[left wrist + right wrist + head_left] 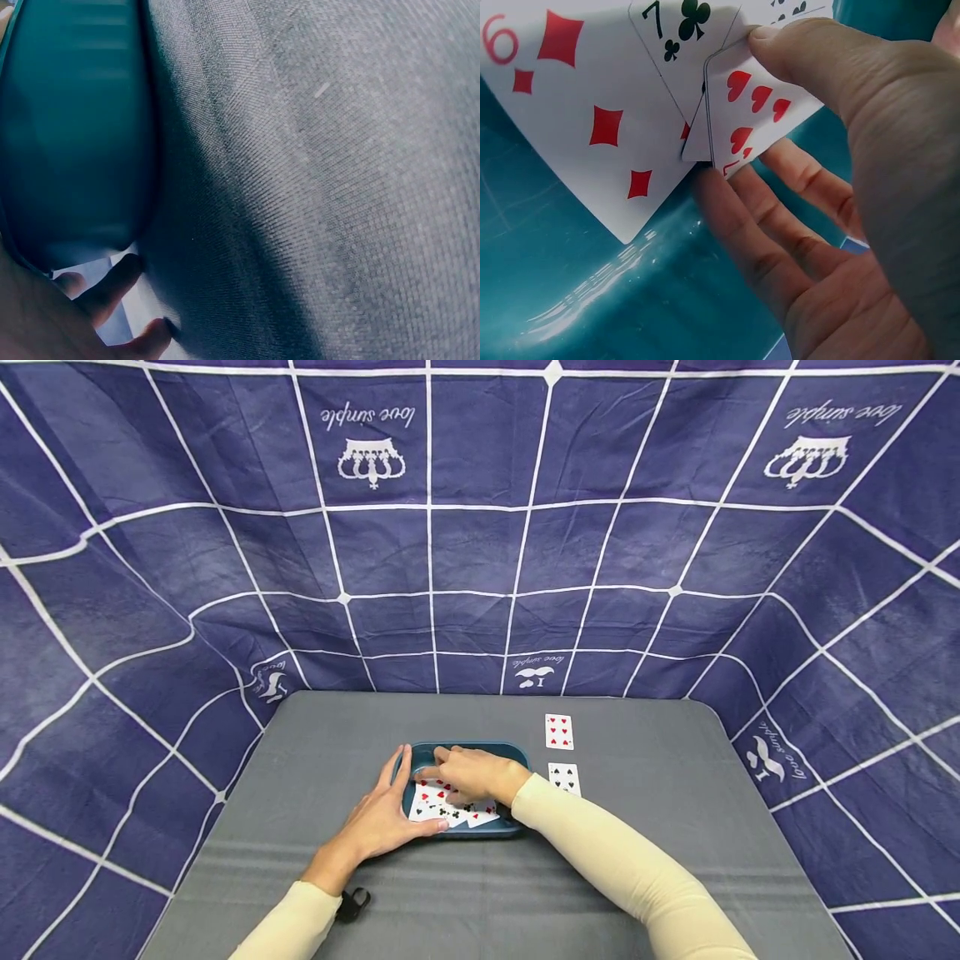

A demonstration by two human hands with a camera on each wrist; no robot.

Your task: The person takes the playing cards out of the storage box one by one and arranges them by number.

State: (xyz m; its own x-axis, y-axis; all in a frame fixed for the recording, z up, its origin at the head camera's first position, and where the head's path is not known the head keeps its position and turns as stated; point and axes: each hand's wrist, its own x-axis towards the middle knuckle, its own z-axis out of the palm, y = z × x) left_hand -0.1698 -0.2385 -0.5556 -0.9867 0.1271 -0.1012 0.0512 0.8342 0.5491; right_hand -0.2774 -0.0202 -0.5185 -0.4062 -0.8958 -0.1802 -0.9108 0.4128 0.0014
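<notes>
Observed pinched in the right hand (474, 774), down inside the blue-green tray (487, 833): a hearts card (761, 105), with thumb on its face and fingers reaching behind its lower edge, tips hidden. Found just beside those fingers, fanned in overlap on the tray floor: a six of diamonds (592, 105) and a seven of clubs (679, 34). Noted next to the thumb: further black pips, too covered to count.

Recorded at the left hand (382, 817): fingers spread and extended, set against the left end of the tray, with thumb along the near rim.

Located to the right of the right fingers, outside the tray: a black-suited card (564, 777), partly covered by the right sleeve (622, 852), and, farther from the fingers, a six of hearts (558, 732). Seen behind the left fingers, at the wrist: a black band (348, 907). Spread beneath all: a grey surface (660, 785). Hung outermost, beyond the fingers and to both sides: blue cloth (480, 552) with white grid lines.
</notes>
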